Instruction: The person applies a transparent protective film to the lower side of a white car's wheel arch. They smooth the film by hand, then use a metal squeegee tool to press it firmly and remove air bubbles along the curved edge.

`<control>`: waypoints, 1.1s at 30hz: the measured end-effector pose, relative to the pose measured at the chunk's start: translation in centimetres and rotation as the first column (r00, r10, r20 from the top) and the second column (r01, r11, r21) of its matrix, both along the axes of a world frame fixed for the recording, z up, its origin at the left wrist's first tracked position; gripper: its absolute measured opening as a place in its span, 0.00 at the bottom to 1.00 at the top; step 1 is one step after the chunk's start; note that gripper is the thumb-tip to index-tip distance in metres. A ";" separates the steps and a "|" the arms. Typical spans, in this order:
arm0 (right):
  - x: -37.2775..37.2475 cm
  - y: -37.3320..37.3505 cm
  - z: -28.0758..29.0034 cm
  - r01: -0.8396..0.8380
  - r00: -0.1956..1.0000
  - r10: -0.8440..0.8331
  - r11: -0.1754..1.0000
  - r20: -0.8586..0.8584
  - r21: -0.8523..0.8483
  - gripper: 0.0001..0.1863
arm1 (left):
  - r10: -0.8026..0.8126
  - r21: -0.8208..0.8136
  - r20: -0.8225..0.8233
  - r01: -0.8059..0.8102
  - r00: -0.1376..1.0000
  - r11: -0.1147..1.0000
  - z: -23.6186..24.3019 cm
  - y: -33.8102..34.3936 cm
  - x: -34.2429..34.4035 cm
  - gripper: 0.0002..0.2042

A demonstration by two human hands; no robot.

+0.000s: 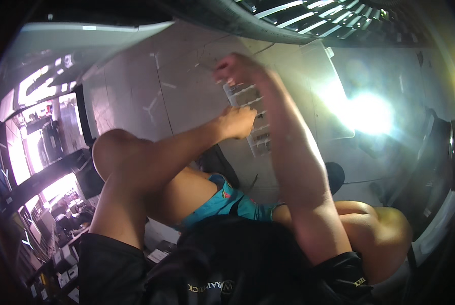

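Observation:
Below me on the pale tiled floor lies a shallow clear case with divided compartments (262,136), holding small dark items too small to name. My left hand (239,122) is closed with curled fingers beside the case's left side, partly covering it; what it holds, if anything, is hidden. Farther out, my right hand (233,70) hovers over the case's far end with its fingers drawn together. It is slightly blurred, and I cannot make out what is in it. My right forearm hides the right part of the compartments.
A wheel with a black tyre (268,31) and shiny spokes (309,18) curves across the top. To the right, a bright lamp (367,113) glares by a clear panel (329,86). Glossy dark panels at left mirror a cluttered room. My bent knees (116,147) flank the floor space.

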State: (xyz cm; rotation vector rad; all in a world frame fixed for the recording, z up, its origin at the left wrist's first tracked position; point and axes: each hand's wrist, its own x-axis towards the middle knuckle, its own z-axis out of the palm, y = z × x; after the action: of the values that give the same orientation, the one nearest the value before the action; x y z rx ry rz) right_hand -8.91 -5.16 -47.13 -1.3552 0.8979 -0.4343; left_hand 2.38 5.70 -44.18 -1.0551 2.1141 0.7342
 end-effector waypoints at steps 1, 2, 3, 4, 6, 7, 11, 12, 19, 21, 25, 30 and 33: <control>-2.3 0.3 -0.4 -0.013 0.999 0.016 0.993 -0.028 0.116 0.16 | -0.004 0.007 0.077 0.003 0.997 1.000 -0.1 -0.6 -0.6 0.15; -4.6 0.8 -0.9 -0.025 0.999 0.031 0.986 -0.039 0.165 0.16 | -0.023 0.058 0.175 0.013 0.984 0.998 -0.3 -1.7 -1.0 0.14; -6.4 1.1 -1.1 -0.034 0.998 0.045 0.977 -0.050 0.212 0.16 | 0.045 0.052 0.129 -0.052 0.991 0.997 -0.1 -3.1 -0.8 0.13; -8.0 1.3 -1.4 -0.034 0.996 0.054 0.970 -0.076 0.239 0.16 | 0.110 0.046 0.075 -0.113 0.991 0.992 0.0 -4.5 -0.4 0.12; -10.3 1.5 -1.6 -0.010 0.986 0.060 0.954 -0.156 0.299 0.14 | 0.117 -0.019 0.010 -0.117 0.993 0.993 0.0 -6.5 0.6 0.09; -10.9 1.6 -1.6 0.000 0.989 0.043 0.957 -0.143 0.291 0.14 | 0.077 -0.076 -0.033 -0.080 0.996 0.994 -0.2 -6.7 0.9 0.07; -11.0 2.0 -1.4 0.064 0.995 -0.037 0.953 -0.098 0.295 0.14 | -0.284 -0.264 -0.422 0.183 0.861 0.947 -2.1 -3.1 0.2 0.05; -10.7 2.1 -1.2 0.075 0.996 -0.054 0.951 -0.077 0.301 0.15 | -0.344 -0.326 -0.451 0.207 0.823 0.922 -2.6 -1.7 -0.2 0.05; -11.1 3.3 -0.3 0.125 0.991 -0.133 0.959 0.018 0.253 0.16 | -0.630 -0.669 -0.281 0.323 0.724 0.670 -5.9 0.4 -2.2 0.12; -12.0 3.8 0.1 0.140 0.988 -0.153 0.954 0.028 0.265 0.16 | -0.645 -0.717 -0.235 0.318 0.727 0.621 -7.2 0.3 -2.5 0.14; -13.3 4.7 0.7 0.133 0.989 -0.146 0.956 0.030 0.262 0.16 | -0.646 -0.831 -0.233 0.197 0.727 0.521 -9.1 0.5 -3.0 0.17; -13.3 6.2 0.9 0.197 0.978 -0.209 0.952 0.027 0.235 0.16 | -0.423 -0.531 -0.547 0.090 0.722 0.842 -5.0 -0.7 -3.2 0.11; -13.0 7.5 1.0 0.172 0.980 -0.187 0.967 0.067 0.189 0.14 | -0.046 -0.215 -0.470 -0.063 0.881 0.975 2.1 -1.1 -2.1 0.08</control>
State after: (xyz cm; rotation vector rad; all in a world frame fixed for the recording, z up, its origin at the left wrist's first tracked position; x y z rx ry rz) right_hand -21.88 2.37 -46.16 -1.0843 0.9705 -0.5314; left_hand 0.29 4.60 -42.03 -1.0826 2.6664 0.8374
